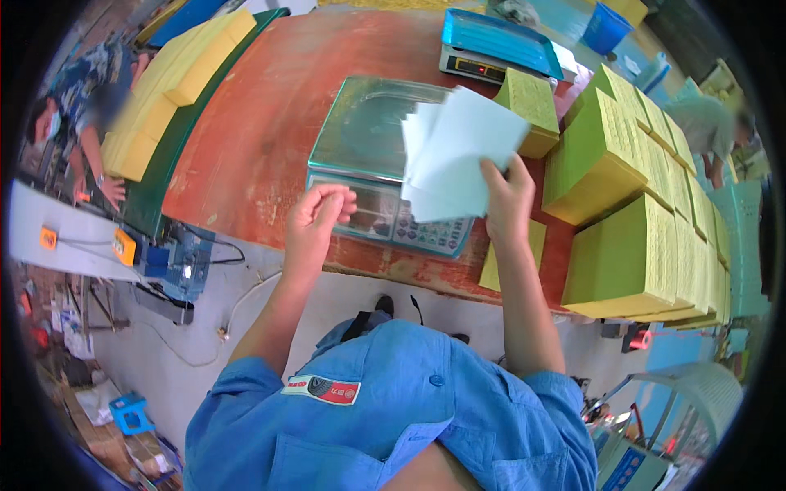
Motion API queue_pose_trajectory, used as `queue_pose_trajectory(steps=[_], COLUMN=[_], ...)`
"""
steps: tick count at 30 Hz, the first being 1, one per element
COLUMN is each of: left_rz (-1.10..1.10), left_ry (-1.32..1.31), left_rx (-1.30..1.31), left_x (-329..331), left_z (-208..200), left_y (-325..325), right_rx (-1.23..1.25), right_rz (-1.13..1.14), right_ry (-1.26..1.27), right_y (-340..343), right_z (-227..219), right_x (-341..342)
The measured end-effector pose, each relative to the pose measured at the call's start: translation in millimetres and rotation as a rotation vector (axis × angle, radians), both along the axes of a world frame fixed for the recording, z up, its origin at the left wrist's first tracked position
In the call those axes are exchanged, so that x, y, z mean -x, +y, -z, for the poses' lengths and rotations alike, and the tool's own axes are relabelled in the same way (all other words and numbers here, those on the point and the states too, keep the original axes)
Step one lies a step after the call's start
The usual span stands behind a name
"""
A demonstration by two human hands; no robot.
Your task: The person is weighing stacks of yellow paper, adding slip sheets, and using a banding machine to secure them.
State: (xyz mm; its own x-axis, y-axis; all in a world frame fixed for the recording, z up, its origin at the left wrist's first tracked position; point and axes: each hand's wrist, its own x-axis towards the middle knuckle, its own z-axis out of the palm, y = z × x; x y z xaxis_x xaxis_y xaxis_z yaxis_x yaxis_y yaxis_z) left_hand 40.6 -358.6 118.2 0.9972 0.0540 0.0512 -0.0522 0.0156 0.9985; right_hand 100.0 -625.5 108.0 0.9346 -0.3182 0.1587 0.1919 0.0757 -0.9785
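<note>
My right hand [509, 196] grips a fanned bunch of pale blue-white paper sheets [467, 151] by their right edge, thumb on top. The sheets hang over the right part of a digital weighing scale [368, 131] with a glassy pan and a keypad. They hide part of its pan and front panel. Over the scale's front left corner is my left hand [318, 209], its fingers curled in against the thumb, with nothing visible in them. It stays apart from the sheets.
Tall stacks of yellow paper [639, 245] line the red table's [246, 106] right side. A second scale with a blue tray [499, 45] stands at the back. More yellow stacks [180, 90] lie at the far left, near a co-worker's hand [112, 192]. Another person bends at far right.
</note>
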Motion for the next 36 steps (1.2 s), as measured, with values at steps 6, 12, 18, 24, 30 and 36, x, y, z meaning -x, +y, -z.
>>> queue_pose_trajectory(steps=[6,12,18,24,30,36], left_rz=[0.175,0.346,0.403,0.403,0.395,0.418], left_ry=[-0.253,0.038,0.085,0.076,0.069,0.065], left_rx=[-0.212,0.036,0.097,0.118,0.11,0.1], left_x=[-81.2,-135.9,-148.5,-148.0,-147.5,-147.9], left_z=[-8.8,5.4,9.5,9.0,10.9,12.8], left_y=[-32.5,-87.1,-85.0,-83.2,-85.3,-84.8], right_rx=[0.558,0.581,0.48,0.234,0.009,-0.095], right_rz=[0.141,0.139,0.049,-0.134,-0.181,-0.22], right_ry=[0.082,-0.01,-0.031,0.103,0.128,0.141], right_y=[46.5,49.6,54.4,41.5,34.6,29.7], right_z=[1.1,4.2,-6.7,-14.2,-8.3,1.3], right_x=[-44.5,-40.6,-30.7,-30.0,-35.4,-41.6])
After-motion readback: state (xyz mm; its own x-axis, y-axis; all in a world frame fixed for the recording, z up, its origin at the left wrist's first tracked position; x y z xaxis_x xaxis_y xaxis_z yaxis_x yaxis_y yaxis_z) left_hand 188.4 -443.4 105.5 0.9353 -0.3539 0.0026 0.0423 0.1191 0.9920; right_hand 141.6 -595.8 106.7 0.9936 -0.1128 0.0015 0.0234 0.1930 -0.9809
